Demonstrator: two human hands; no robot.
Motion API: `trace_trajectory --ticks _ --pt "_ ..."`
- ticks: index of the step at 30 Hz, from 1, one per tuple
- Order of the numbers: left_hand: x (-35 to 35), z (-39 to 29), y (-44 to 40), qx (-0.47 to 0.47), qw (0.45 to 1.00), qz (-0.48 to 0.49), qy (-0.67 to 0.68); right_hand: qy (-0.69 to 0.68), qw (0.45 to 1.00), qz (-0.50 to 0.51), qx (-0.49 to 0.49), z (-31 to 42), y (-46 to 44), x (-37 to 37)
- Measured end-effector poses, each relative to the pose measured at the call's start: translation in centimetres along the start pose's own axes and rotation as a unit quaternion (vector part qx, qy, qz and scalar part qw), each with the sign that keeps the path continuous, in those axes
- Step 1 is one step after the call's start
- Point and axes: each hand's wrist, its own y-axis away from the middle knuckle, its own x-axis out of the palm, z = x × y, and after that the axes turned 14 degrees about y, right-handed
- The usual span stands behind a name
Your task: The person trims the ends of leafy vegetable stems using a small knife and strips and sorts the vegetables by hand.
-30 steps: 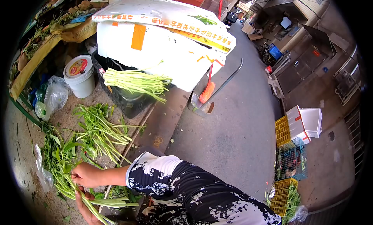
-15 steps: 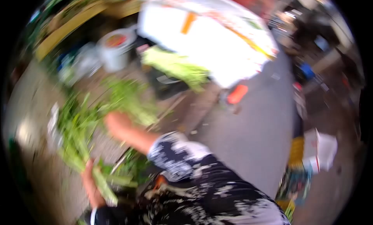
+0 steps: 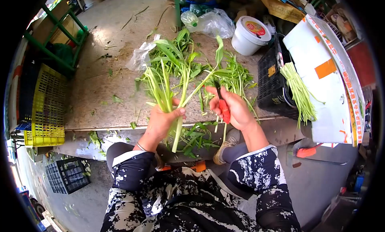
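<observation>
My left hand is closed around a bunch of long-stemmed leafy greens. Their leaves point up and away, while the cut stems stick out below the fist. A small knife with a red handle is gripped in my right hand, its dark blade pointing upward near one leaning leafy stem. Beyond both hands, more loose greens lie in a pile on the wooden platform. Trimmed leaves are scattered below the platform edge, between my feet.
At right, a bundle of pale stems hangs over a black crate beside a white foam box. A white bucket and plastic bag stand behind. Yellow and black crates are at left.
The view has turned and steadied. My right hand, blurred and stretched out over the greens before, is now back beside the left hand, with the knife visible. The left hand still holds greens.
</observation>
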Motion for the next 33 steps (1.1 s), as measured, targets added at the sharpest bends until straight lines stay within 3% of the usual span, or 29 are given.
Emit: trace_trajectory --ticks 4,8,10,11,12,14,15,16,18,20,21,22,24,25,30,32,33 --pt "0.4 -0.1 0.4 0.008 0.996 0.018 -0.085 -0.095 0.995 -0.026 0.016 0.4 -0.4 -1.2" --pt "0.0 0.0 0.8 -0.008 0.992 0.01 -0.127 -0.096 0.995 -0.016 0.011 0.1 -0.8 -2.0" --pt "0.1 -0.4 0.9 -0.018 0.991 0.027 -0.13 0.11 0.99 -0.083 -0.004 -0.4 -0.9 -2.5" --pt "0.1 -0.4 0.9 -0.025 0.991 0.028 -0.127 0.22 0.96 -0.157 -0.07 -1.2 -1.4 -2.3" --pt "-0.1 -0.4 0.9 -0.033 0.991 0.028 -0.124 0.22 0.96 -0.157 -0.068 -1.5 -1.5 -2.7" --pt "-0.9 0.0 0.7 -0.037 0.99 0.026 -0.135 0.519 0.801 -0.298 0.016 -1.5 -1.5 -3.7" --pt "-1.3 0.1 0.6 -0.038 0.988 0.024 -0.148 0.535 0.765 -0.354 -0.059 -1.4 -1.3 -4.3" --pt "-1.5 0.2 0.6 -0.037 0.988 0.022 -0.146 0.567 0.746 -0.35 -0.02 -0.9 -1.1 -5.3" --pt "-1.7 0.4 0.4 -0.013 0.989 -0.02 -0.146 0.591 0.788 -0.134 0.109 0.7 0.0 -4.6" --pt "-2.3 0.8 0.1 -0.007 0.983 -0.027 -0.181 0.499 0.834 0.181 0.151 0.4 0.6 -4.0" --pt "-2.4 0.7 0.2 0.012 0.972 -0.027 -0.234 0.433 0.864 0.22 0.131 0.2 0.8 -3.3" --pt "-2.4 0.8 0.3 0.031 0.957 -0.025 -0.287 0.431 0.865 0.221 0.133 -0.2 0.5 -2.6" --pt "-2.3 1.1 0.6 0.034 0.95 -0.03 -0.309 0.199 0.974 0.067 0.089 -1.0 -0.4 -1.2" --pt "-2.0 1.2 0.8 0.041 0.947 -0.026 -0.318 0.132 0.987 0.038 0.086 -1.7 -0.9 -0.7" --pt "-1.8 1.1 1.7 0.072 0.925 0.009 -0.374 0.128 0.983 -0.023 0.126 -3.0 -2.3 0.1" --pt "-2.3 1.4 1.5 0.066 0.933 0.006 -0.353 0.239 0.964 -0.108 0.051 -3.4 -2.8 0.0" --pt "-2.8 1.4 1.5 0.039 0.935 -0.006 -0.351 0.329 0.928 -0.177 -0.01 -3.3 -3.0 -0.1"
